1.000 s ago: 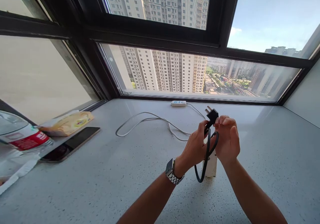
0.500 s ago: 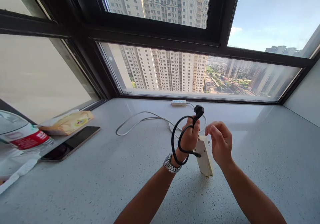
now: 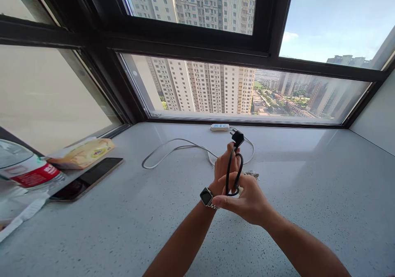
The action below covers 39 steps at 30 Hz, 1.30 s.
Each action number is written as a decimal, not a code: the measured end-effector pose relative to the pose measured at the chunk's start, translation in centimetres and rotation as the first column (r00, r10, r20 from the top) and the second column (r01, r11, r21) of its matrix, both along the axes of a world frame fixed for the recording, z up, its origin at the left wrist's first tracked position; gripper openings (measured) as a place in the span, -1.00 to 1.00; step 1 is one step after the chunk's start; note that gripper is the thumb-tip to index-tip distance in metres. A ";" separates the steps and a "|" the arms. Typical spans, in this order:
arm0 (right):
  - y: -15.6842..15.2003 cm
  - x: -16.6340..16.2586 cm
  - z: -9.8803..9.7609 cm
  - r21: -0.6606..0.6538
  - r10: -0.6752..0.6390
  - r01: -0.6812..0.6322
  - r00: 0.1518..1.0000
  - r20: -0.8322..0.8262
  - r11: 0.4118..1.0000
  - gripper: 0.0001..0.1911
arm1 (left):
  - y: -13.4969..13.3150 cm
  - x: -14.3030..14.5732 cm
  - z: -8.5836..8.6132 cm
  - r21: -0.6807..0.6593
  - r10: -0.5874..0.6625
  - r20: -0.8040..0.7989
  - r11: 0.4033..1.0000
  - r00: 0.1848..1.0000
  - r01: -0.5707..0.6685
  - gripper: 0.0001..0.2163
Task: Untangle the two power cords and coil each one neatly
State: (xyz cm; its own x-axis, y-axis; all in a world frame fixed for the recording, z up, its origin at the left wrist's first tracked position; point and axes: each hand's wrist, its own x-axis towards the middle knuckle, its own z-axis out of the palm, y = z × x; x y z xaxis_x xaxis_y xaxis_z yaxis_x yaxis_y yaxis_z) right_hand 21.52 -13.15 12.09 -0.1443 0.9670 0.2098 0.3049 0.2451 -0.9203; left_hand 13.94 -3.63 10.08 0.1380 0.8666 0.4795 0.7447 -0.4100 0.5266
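At the centre of the frame, the left hand (image 3: 226,168) grips a looped black power cord (image 3: 232,174), its plug (image 3: 237,138) pointing up. The right hand (image 3: 247,201) curls closed around the loop's lower end, above the speckled tabletop (image 3: 123,219). A white power strip (image 3: 219,127) lies behind.

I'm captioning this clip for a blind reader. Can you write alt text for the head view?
Over a speckled grey windowsill, the left hand holds up a looped black power cord with its plug on top; the right hand grips the loop's bottom. A white power strip lies by the window.
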 end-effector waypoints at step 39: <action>9.5 7.7 -7.2 -0.094 0.085 -0.055 0.929 0.360 0.994 -0.49 | 4.8 -3.0 -3.1 -0.422 -0.240 0.437 0.796 0.867 0.433 -0.60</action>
State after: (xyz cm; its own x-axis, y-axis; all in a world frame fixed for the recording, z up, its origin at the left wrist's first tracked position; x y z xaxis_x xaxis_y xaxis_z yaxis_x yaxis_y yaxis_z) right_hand 29.23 -3.61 4.92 -0.2640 0.9631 0.0520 0.6061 0.2076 -0.7678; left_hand 10.96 1.19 7.03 0.3770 0.9232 0.0750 0.3384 -0.2127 0.9166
